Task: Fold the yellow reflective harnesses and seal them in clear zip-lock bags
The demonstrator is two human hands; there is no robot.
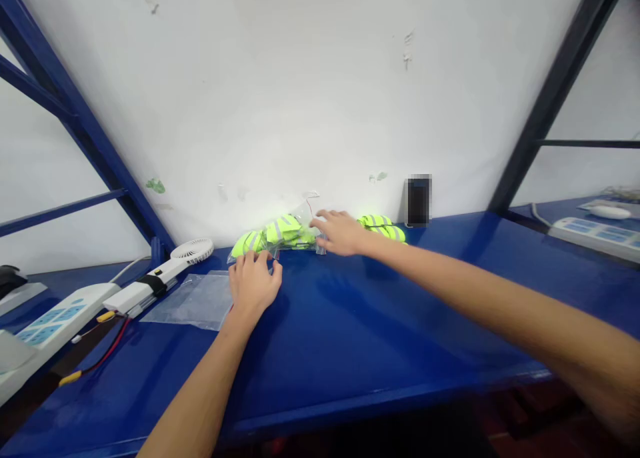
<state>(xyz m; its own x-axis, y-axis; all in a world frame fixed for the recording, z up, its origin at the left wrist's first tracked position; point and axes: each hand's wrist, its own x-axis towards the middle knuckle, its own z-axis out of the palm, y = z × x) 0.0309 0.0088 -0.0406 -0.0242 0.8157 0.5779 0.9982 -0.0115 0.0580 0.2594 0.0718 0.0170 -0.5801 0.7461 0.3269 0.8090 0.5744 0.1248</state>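
Fluorescent yellow fabric bundles with grey reflective stripes, in clear plastic bags point(283, 230), lie against the wall at the back of the table. My left hand point(254, 279) is at their front left, palm down, its fingers bent and apart and the thumb out to the side. Over the right end of the bagged bundles reaches my right hand point(341, 231), fingers spread; whether they touch the plastic I cannot tell. Behind that wrist sits another yellow striped bundle point(383, 226), partly hidden. A flat clear bag point(195, 301) lies left of my left hand.
On the left of the blue table point(360, 351) are a white handheld fan point(193, 250), red and black wires point(113, 345) and a power strip point(60, 321). A dark pixelated rectangle point(419, 201) leans on the wall. Another power strip point(597, 235) is far right, beyond the frame post.
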